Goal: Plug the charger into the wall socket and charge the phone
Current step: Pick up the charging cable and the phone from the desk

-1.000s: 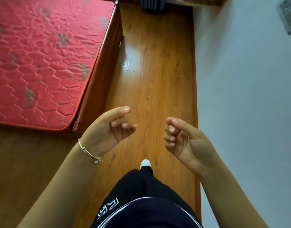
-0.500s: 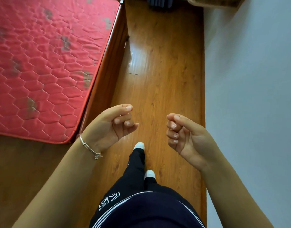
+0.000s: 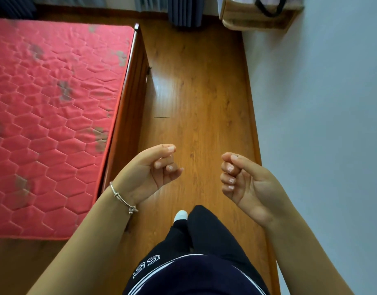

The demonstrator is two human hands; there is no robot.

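Hands raised at waist height over a wooden floor (image 3: 194,92), both empty. Left hand (image 3: 149,173) loosely curled, palm turned inward, fingers bent toward the thumb but pinching nothing; a thin bracelet (image 3: 123,198) on its wrist. Right hand (image 3: 245,182) likewise half-closed, fingers folded into the palm, thumb laid across the top, gripping nothing. Well apart from each other, with bare floor showing between them. Charger, phone and wall socket: none in view, so no telling which way any of them lies from the hands, nor how the charger's long axis runs. Red mattress (image 3: 55,116) on a wooden bed frame (image 3: 128,116) off to the left of the left hand; pale wall (image 3: 321,124) close beside the right hand, running ahead along the corridor of floor. Wooden cabinet (image 3: 257,20) far ahead of the right hand, against that wall, with a dark looped strap or cord on it, too small to identify. Dark trousers and one white shoe tip below the hands, pointing forward. Probably an approach phase, nothing of the task begun. As a guess, right hand nearer to any socket set in that wall, being the wall-side hand; left hand freer for the phone. Search needed first.
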